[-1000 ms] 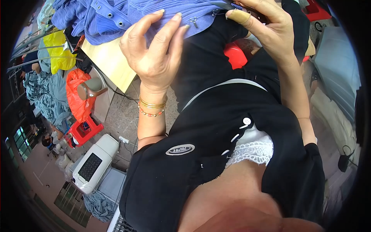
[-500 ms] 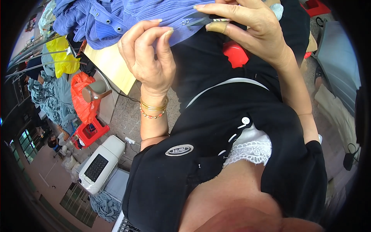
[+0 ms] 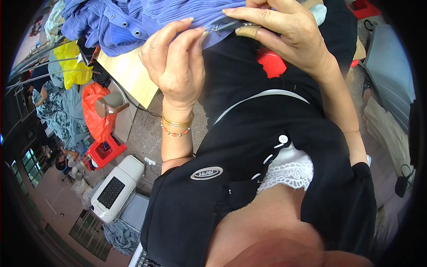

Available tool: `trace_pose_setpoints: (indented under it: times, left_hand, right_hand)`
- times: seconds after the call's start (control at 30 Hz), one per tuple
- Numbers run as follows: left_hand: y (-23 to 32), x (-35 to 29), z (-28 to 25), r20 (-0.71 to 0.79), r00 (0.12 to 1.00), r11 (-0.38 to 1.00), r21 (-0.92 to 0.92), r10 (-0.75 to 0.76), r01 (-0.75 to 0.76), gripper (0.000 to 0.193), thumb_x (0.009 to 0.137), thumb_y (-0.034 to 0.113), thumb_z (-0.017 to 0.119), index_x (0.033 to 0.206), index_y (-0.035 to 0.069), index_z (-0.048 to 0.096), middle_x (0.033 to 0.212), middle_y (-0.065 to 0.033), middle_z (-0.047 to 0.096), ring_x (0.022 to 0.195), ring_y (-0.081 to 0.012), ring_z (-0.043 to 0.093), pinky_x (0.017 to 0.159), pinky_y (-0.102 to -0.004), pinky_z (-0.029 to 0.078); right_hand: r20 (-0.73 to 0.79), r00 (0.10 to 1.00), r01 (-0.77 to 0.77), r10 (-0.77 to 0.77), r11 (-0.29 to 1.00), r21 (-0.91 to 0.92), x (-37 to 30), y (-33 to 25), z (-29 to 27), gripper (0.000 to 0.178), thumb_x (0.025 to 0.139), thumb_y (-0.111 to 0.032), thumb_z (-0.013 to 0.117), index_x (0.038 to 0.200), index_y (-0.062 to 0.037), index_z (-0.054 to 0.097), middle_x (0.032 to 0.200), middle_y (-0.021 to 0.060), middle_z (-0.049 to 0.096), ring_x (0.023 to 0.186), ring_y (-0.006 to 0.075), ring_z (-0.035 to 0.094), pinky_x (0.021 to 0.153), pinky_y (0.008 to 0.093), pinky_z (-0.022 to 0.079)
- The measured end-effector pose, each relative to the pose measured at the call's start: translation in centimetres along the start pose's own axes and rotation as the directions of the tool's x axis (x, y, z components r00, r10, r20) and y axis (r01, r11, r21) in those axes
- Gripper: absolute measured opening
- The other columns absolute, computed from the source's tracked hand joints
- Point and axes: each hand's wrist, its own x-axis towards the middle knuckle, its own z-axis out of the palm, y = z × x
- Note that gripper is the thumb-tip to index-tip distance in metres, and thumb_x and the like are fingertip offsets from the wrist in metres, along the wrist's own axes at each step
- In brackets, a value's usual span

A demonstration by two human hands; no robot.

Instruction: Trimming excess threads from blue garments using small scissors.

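Observation:
A blue ribbed garment (image 3: 173, 13) with metal eyelets lies across my lap and the table corner. My left hand (image 3: 175, 64) is closed at its lower edge, thumb and forefinger pinched together against the fabric. In my right hand (image 3: 291, 38), between thumb and fingers, is a pair of small dark thread snips (image 3: 227, 23). Their blades point left over the garment, close to my left fingertips. A small shiny bit by the blade tips is too tiny to name. My right thumb has a tan covering round its tip.
On my dark lap lies a red notched piece (image 3: 271, 63). To the left are a pale wooden tabletop (image 3: 126, 73), an orange-red bag (image 3: 91, 118), a red stool (image 3: 106, 151) and a white machine (image 3: 118, 189). Grey-blue cloth (image 3: 64, 118) is heaped beyond. A grey-covered surface (image 3: 387, 62) stands right.
My left hand has shifted slightly right, its thumb and forefinger now closer together and nearer the snips. The right hand has barely moved.

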Motion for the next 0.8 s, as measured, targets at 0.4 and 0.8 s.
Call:
trace_pose_setpoints:
  times: [0.4, 0.8]
  left_hand:
    - [0.6, -0.2, -0.1, -0.013, 0.998, 0.995, -0.087, -0.056, 0.054, 0.012, 0.084, 0.01, 0.074, 0.094, 0.009, 0.067, 0.1, -0.0039, 0.067, 0.092, -0.0221, 0.059, 0.082, -0.0331, 0.044]
    - [-1.0, -2.2, -0.3, 0.007, 0.92, 0.9, -0.207, -0.392, 0.384, 0.052, 0.092, 0.032, 0.068, 0.13, 0.001, 0.05, 0.124, -0.0157, 0.05, 0.112, -0.0273, 0.05, 0.098, -0.0374, 0.038]
  right_hand:
    - [-0.395, 0.75, 0.534, -0.531, 0.838, -0.112, 0.9, 4.4, 4.1, 0.028, 0.072, -0.008, 0.08, 0.098, -0.005, 0.072, 0.084, 0.0074, 0.06, 0.073, 0.0229, 0.062, 0.062, 0.0318, 0.049]
    - [0.053, 0.682, -0.644, 0.729, 0.564, 0.517, -0.1, 6.1, 1.6, 0.041, 0.087, -0.011, 0.076, 0.122, 0.0045, 0.061, 0.077, -0.0054, 0.055, 0.067, 0.0046, 0.05, 0.064, 0.018, 0.041]
